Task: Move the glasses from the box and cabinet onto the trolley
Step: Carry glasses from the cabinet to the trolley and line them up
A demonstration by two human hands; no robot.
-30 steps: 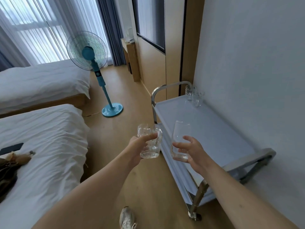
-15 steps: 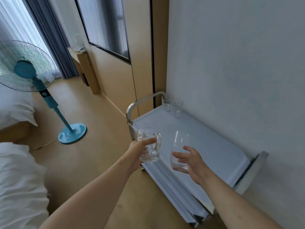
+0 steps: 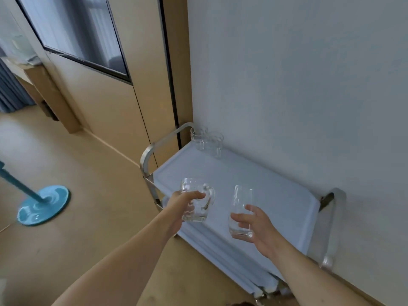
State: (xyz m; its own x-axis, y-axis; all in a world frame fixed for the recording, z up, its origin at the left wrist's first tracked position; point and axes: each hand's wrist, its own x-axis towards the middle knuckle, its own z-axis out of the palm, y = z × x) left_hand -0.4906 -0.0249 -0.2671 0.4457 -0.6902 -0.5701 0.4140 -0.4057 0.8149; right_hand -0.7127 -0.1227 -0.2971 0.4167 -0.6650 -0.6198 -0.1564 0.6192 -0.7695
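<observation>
My left hand (image 3: 183,206) grips a clear glass mug (image 3: 198,203) with a handle, held above the near left corner of the trolley. A tall clear tumbler (image 3: 241,212) is held in my right hand (image 3: 257,228), over the front part of the trolley's top shelf. The trolley (image 3: 276,193) has a pale blue-white top shelf and metal handles at both ends, and it stands against the white wall. Two clear glasses (image 3: 207,140) stand together at the shelf's far corner.
A teal fan base (image 3: 43,205) and its pole stand on the wooden floor at the left. Wooden wall panels with a dark screen (image 3: 84,36) rise behind the trolley's far end. A low wooden cabinet (image 3: 46,96) sits at the far left.
The view has turned right and moved closer to the trolley; the beds and fan head have left the frame. Both hands carry their glasses forward, now over the trolley's top shelf.
</observation>
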